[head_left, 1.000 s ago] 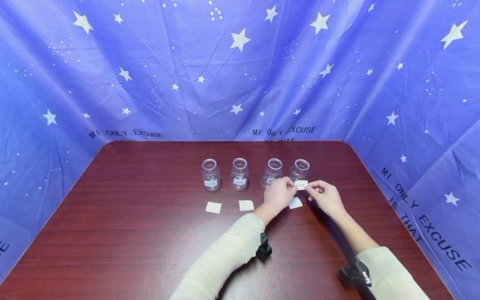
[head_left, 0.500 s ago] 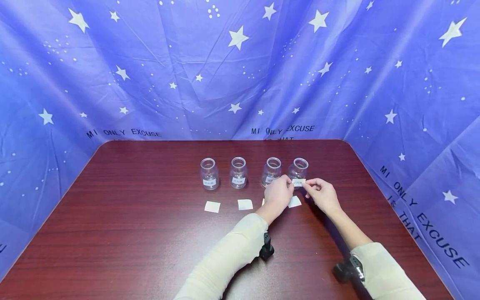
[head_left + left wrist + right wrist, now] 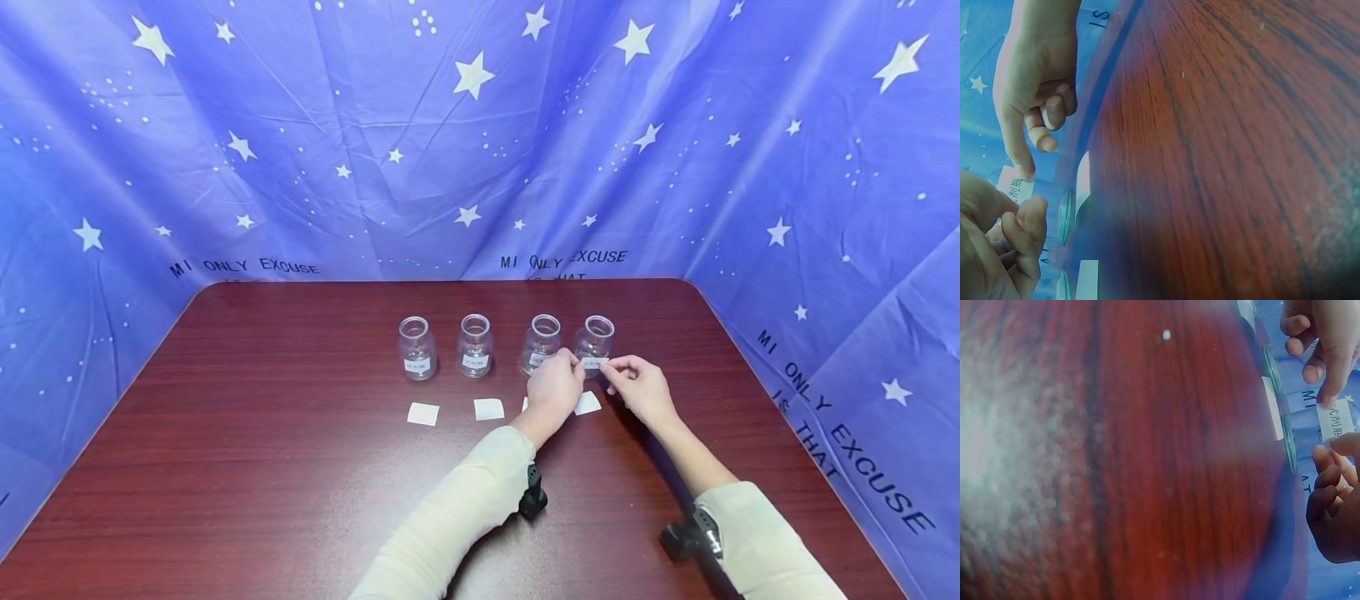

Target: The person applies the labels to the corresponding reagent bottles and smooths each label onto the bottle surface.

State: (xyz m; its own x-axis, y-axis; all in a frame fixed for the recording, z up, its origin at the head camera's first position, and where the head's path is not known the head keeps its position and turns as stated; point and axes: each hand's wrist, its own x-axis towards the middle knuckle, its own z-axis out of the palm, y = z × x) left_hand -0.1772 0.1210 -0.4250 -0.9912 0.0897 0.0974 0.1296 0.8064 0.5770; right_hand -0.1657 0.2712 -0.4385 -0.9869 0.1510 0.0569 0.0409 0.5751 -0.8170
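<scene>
My left hand (image 3: 555, 387) and right hand (image 3: 645, 390) pinch opposite ends of a small white label (image 3: 592, 363) with printed characters. The label lies against the front of the rightmost clear glass jar (image 3: 597, 333), low on its body. In the right wrist view the label (image 3: 1335, 420) spans the gap between both hands' thumbs and fingertips. The left wrist view shows the label (image 3: 1014, 187) partly covered by fingers. Just left of it stands another glass jar (image 3: 545, 331) whose label is partly hidden behind my left hand.
Two more labelled jars (image 3: 417, 342) stand upright further left in the same row. White paper pieces (image 3: 423, 414) lie on the dark red wooden table (image 3: 262, 467) in front of the jars, one mostly hidden by my left wrist. A blue star-patterned curtain (image 3: 420, 192) surrounds the table.
The label has moved from just in front of the rightmost jar back against its side, with both hands following slightly. The view has shifted a little; the other jars stay put.
</scene>
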